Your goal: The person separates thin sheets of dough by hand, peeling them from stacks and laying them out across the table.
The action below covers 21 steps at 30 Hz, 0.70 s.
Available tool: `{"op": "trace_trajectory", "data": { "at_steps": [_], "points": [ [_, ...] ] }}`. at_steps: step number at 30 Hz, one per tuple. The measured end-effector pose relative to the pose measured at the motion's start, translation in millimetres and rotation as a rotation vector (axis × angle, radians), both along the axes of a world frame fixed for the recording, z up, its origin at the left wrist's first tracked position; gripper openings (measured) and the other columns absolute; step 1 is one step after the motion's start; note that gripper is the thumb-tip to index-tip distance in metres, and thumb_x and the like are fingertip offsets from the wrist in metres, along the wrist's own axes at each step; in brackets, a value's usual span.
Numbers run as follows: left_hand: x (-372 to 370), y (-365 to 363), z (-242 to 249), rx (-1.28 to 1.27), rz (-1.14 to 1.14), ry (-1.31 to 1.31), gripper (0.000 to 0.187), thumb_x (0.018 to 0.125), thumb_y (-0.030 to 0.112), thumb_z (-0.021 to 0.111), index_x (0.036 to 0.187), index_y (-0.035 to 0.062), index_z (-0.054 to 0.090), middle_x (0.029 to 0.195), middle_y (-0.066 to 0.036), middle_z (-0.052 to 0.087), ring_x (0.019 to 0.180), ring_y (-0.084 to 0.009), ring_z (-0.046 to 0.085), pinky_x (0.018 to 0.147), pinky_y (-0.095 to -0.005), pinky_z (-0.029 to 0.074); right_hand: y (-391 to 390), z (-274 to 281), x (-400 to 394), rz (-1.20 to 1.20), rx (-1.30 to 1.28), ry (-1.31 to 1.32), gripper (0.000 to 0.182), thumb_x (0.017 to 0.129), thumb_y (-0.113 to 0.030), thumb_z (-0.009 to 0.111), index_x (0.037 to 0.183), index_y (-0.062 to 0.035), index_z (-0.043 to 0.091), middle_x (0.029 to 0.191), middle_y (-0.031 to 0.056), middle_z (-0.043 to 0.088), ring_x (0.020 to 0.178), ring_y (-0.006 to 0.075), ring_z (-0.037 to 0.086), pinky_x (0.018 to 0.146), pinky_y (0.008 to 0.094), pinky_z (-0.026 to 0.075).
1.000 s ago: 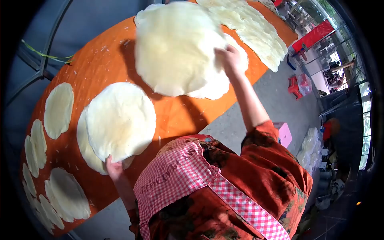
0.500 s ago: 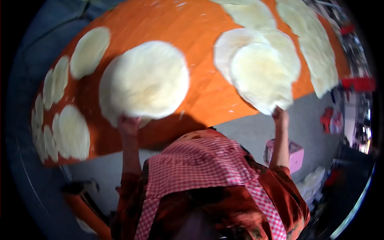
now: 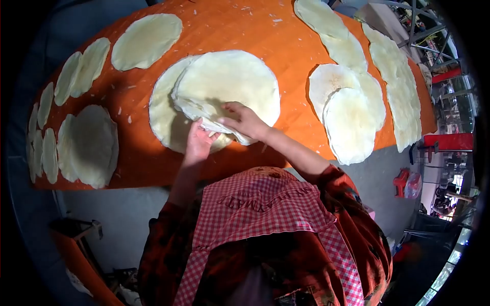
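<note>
Head view, looking down over a red-checked apron (image 3: 255, 214) at an orange mat (image 3: 245, 30) covered with pale, thin round dough sheets. Near the middle lies a stack of dough rounds (image 3: 227, 84), resting on a larger single round (image 3: 163, 115) that shows out at its 8 o'clock side. Both hands meet at the stack's 6 o'clock edge. The left hand (image 3: 199, 143) comes up from below with its fingers closed on the lower edge of the stack, thumb side tucked against the layers. The right hand (image 3: 245, 122) lies on top just beside it, at the left hand's 2 o'clock, fingers curled and pinching the folded-up rim of the sheets; how many sheets it has cannot be told.

At 3 o'clock from the stack, well apart from it, two overlapping rounds (image 3: 349, 120) lie near the mat's edge, and more overlapping sheets (image 3: 398, 86) run beyond them toward 2 o'clock. At 11 o'clock sits a single round (image 3: 147, 41), with a row of smaller overlapping rounds (image 3: 61, 86) trailing toward 9 o'clock. Another pile of rounds (image 3: 89, 145) lies at 8 o'clock, near the mat's lower edge.
</note>
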<state>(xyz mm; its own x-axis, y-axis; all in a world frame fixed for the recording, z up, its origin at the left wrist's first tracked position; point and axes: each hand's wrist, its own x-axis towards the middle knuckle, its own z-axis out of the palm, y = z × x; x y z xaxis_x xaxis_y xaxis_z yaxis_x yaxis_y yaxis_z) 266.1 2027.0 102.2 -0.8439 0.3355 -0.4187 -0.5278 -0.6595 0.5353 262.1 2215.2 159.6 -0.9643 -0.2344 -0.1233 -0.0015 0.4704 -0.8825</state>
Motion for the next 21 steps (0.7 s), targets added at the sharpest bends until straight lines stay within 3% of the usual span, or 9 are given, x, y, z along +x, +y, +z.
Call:
{"op": "trace_trajectory", "data": {
  "at_steps": [3,6,8,10,13,14,17,18,21],
  "points": [
    [-0.6,-3.2,-10.9,0.016,-0.038,0.035,0.049,0.089,0.036,0.05,0.128,0.0087,0.039,0.127,-0.01,0.047,0.116,-0.0264,0.046,0.094,-0.0482,0.04,-24.6,7.6,-13.4,0.003,0.151,-0.194,0.064,0.08,-0.031,0.068,0.128,0.0041,0.045,0.125,0.021,0.051,0.112,0.0309,0.053,0.096,0.0346,0.042],
    [-0.2,-4.6,-7.3,0.139,-0.049,0.059,0.052,0.088,0.042,0.05,0.126,0.0074,0.041,0.122,-0.009,0.051,0.109,-0.0243,0.05,0.093,-0.0469,0.042,-33.6,-9.1,-16.4,-0.032,-0.198,-0.361,0.064,0.078,-0.027,0.07,0.129,0.0022,0.045,0.124,0.0222,0.052,0.112,0.0316,0.053,0.096,0.0355,0.043],
    [-1.0,1.7,6.8,-0.048,-0.005,0.049,0.062,0.089,0.049,0.049,0.133,0.0071,0.037,0.125,-0.01,0.05,0.111,-0.0234,0.051,0.095,-0.048,0.041,-31.8,-18.5,-24.9,0.029,-0.034,-0.288,0.068,0.072,-0.028,0.076,0.125,0.0035,0.047,0.122,0.0212,0.053,0.109,0.0319,0.054,0.096,0.0359,0.043],
    [-8.8,-9.9,-39.6,-0.142,-0.026,0.04,0.05,0.088,0.035,0.057,0.125,0.0045,0.044,0.111,-0.01,0.055,0.101,-0.0223,0.055,0.089,-0.0431,0.046,-33.7,-27.4,-25.1,0.004,-0.013,-0.297,0.065,0.074,-0.027,0.075,0.126,0.0015,0.047,0.123,0.0197,0.051,0.11,0.0307,0.052,0.095,0.0357,0.044],
    [-7.9,-7.7,-31.0,-0.298,0.044,0.013,0.042,0.083,0.023,0.059,0.117,0.0016,0.045,0.105,-0.012,0.055,0.095,-0.0254,0.057,0.076,-0.0366,0.05,-29.6,-6.7,-18.3,-0.041,0.097,-0.208,0.056,0.08,-0.019,0.062,0.131,-0.0033,0.046,0.116,0.0201,0.057,0.105,0.0287,0.057,0.091,0.0363,0.046],
    [-6.0,-5.2,-22.6,-0.302,0.07,0.003,0.043,0.082,0.023,0.059,0.116,0.0019,0.045,0.106,-0.013,0.055,0.096,-0.0267,0.057,0.075,-0.037,0.05,-25.6,-6.2,-19.9,-0.096,0.162,-0.089,0.039,0.077,-0.018,0.06,0.112,-0.0009,0.059,0.104,0.0226,0.061,0.098,0.0328,0.06,0.087,0.038,0.046],
    [-5.0,-13.1,-29.0,-0.153,0.11,-0.051,0.046,0.082,0.023,0.056,0.121,0.001,0.044,0.114,-0.014,0.054,0.103,-0.0286,0.054,0.084,-0.0402,0.047,32.0,16.4,-64.6,-0.193,0.187,0.031,0.024,0.076,-0.014,0.057,0.095,0.0004,0.065,0.089,0.0239,0.064,0.088,0.0336,0.064,0.079,0.0406,0.049],
    [-6.1,-23.3,-39.8,-0.109,0.075,-0.056,0.048,0.084,0.025,0.053,0.124,0.0004,0.043,0.119,-0.014,0.052,0.109,-0.0293,0.052,0.09,-0.0433,0.044,71.8,-3.8,-91.5,-0.336,0.213,0.226,0.019,0.075,-0.013,0.057,0.083,0.0012,0.066,0.077,0.0192,0.066,0.076,0.0286,0.066,0.069,0.0406,0.051],
    [1.0,-37.1,-50.6,-0.091,0.028,-0.05,0.053,0.085,0.027,0.048,0.131,0.0013,0.04,0.129,-0.014,0.048,0.119,-0.0304,0.045,0.1,-0.0468,0.037,207.4,120.4,-98.4,-0.498,0.2,-0.031,0.024,0.071,-0.025,0.072,0.077,-0.0029,0.067,0.07,0.0045,0.065,0.06,0.0132,0.059,0.057,0.0325,0.049]
  ]
}}
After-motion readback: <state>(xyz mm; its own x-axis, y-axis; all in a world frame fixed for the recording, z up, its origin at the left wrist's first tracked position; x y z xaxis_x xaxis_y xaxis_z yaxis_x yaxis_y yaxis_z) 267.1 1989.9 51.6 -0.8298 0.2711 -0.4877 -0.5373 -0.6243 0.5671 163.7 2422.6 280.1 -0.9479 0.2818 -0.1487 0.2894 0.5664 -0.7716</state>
